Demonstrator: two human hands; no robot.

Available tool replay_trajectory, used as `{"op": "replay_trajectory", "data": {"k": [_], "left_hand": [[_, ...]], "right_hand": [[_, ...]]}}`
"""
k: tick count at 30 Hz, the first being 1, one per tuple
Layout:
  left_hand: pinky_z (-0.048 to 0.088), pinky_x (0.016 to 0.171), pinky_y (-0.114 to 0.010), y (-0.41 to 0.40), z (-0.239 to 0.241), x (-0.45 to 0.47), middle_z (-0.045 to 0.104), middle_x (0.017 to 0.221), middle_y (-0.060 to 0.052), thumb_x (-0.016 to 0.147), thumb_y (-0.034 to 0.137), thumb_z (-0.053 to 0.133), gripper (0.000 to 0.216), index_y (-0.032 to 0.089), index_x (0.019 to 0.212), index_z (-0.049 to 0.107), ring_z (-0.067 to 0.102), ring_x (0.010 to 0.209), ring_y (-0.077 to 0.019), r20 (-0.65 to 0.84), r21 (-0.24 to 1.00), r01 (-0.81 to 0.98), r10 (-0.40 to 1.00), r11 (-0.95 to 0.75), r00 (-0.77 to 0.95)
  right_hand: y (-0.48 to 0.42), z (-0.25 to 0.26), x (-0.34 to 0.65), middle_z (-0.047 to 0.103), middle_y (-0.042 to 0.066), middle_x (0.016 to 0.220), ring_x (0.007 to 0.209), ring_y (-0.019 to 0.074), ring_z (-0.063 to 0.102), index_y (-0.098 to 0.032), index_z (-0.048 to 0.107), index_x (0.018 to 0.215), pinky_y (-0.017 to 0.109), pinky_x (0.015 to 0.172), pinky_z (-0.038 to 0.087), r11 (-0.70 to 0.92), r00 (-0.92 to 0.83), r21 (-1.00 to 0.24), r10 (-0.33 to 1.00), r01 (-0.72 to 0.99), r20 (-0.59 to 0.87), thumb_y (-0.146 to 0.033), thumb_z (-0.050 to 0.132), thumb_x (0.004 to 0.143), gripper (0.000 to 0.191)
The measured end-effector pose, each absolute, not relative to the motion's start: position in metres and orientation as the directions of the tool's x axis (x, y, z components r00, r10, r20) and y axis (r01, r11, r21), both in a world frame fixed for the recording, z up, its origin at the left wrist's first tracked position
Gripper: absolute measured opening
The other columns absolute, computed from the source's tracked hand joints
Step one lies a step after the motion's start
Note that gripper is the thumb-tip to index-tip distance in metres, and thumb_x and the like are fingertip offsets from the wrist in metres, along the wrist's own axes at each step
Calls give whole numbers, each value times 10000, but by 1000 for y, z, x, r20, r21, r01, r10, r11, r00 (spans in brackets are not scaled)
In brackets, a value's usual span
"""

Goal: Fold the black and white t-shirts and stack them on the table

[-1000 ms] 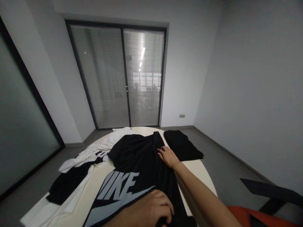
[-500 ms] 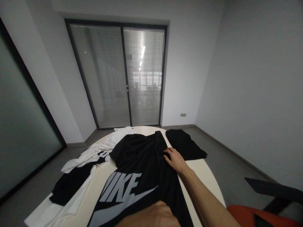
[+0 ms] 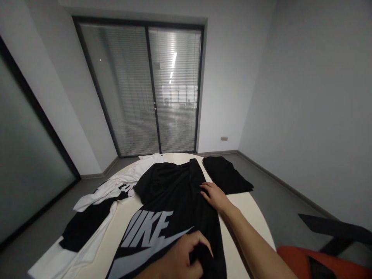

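Observation:
A black T-shirt (image 3: 171, 193) with a large grey printed logo (image 3: 145, 234) lies spread along the white oval table (image 3: 255, 217). My right hand (image 3: 213, 195) rests flat on the shirt's right edge, fingers stretched out. Near the bottom of the view my left hand (image 3: 183, 257) pinches a fold of the same shirt's fabric just right of the logo.
A folded black garment (image 3: 226, 176) lies on the table beyond my right hand. A heap of white and black clothes (image 3: 95, 209) covers the table's left side. An orange chair (image 3: 316, 265) stands at lower right. Glass doors with blinds (image 3: 151, 89) close the far wall.
My left hand has come back up into view and closed on a fold of the shirt. The right hand stays on the shirt's edge.

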State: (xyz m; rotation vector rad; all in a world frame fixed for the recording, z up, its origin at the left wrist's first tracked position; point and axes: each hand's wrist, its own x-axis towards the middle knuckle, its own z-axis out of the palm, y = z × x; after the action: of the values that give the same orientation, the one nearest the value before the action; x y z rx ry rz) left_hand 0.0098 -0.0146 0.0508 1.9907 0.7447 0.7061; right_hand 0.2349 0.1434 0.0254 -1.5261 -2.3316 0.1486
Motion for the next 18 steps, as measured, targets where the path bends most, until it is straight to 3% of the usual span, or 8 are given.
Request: {"op": "replay_trajectory", "data": {"k": [2,6,9,13,18], "left_hand": [[459,771,-230,-12,73,-2,656,923,-12,750,62,519,322,187,1028,625,604,850,-144,188,885,229,762,-405,620],[476,745,-229,1,90,-20,654,938,11,667,46,554,480,209,1109,643,607,835,-149,26,860,275,575,-430,818],[489,736,-229,6,84,-24,660,903,18,696,109,629,391,216,1069,676,612,799,-145,-43,829,299,480,-472,876],[475,890,-277,3,78,-22,678,844,19,725,178,733,160,217,879,713,628,816,-156,22,754,241,390,-611,920],[483,855,-254,-3,67,-16,680,869,-13,771,134,697,106,194,856,678,645,823,-165,115,764,109,300,-636,947]], "right_hand": [[144,24,235,609,109,1348,1254,234,535,-171,643,1289,344,1095,397,416,-359,-271,903,868,238,-354,471,966,410],[145,23,236,606,113,1350,1256,241,532,-169,640,1295,350,1094,400,426,-366,-270,897,863,246,-358,465,970,415],[145,22,236,604,111,1351,1258,243,529,-174,640,1295,351,1095,398,427,-367,-274,898,862,243,-355,467,968,412],[143,24,236,604,111,1348,1251,239,534,-170,642,1290,347,1101,393,427,-365,-283,898,859,246,-350,468,970,407],[142,24,236,608,110,1337,1252,230,531,-162,645,1280,330,1112,386,429,-361,-304,897,851,254,-347,476,965,403]]}}
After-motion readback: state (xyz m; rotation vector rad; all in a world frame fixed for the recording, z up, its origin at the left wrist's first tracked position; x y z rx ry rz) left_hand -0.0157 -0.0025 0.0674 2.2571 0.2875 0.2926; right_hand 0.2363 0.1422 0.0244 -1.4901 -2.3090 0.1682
